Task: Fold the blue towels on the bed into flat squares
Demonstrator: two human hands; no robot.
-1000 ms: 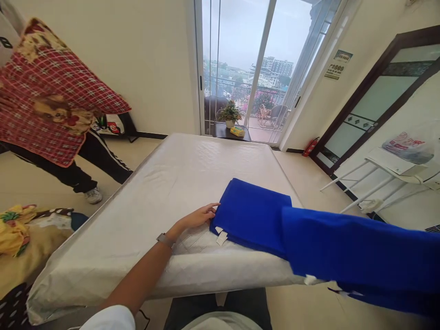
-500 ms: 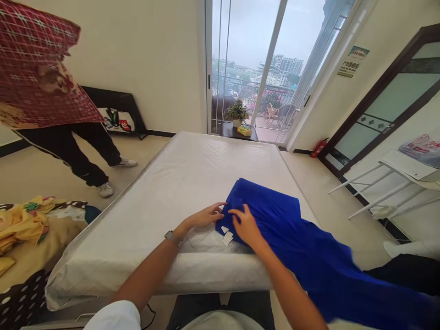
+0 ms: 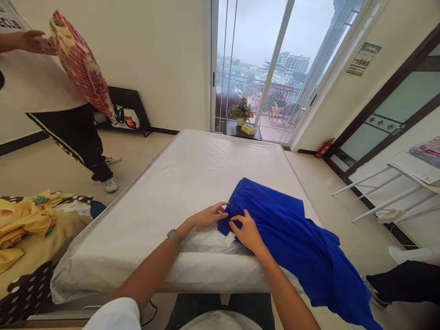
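Observation:
A bright blue cloth (image 3: 271, 206) lies partly folded near the front of the plastic-covered mattress (image 3: 220, 165) and trails over its right side. A small white tag (image 3: 229, 239) sticks out at its left edge. My left hand (image 3: 210, 215), with a watch on the wrist, has thumb and fingertips closed on the cloth's left edge. Close beside it, my right hand (image 3: 246, 230) pinches the cloth between thumb and forefinger above the tag. The fabric is bunched between the two hands, and the exact fingertip contact is partly hidden.
At the left a person holds up a red patterned cloth (image 3: 80, 64). Heaped yellow bedding (image 3: 30, 224) lies left of the mattress. A white table (image 3: 412, 169) stands at the right, with a person's dark-clad leg (image 3: 402, 280) below. Beyond the mattress are a plant (image 3: 241, 109) and a sliding door.
The blue cloth's right end has dropped and drawn inward, and its left edge is more bunched. At the left, the person has turned and the red cloth is narrower. The view has shifted slightly.

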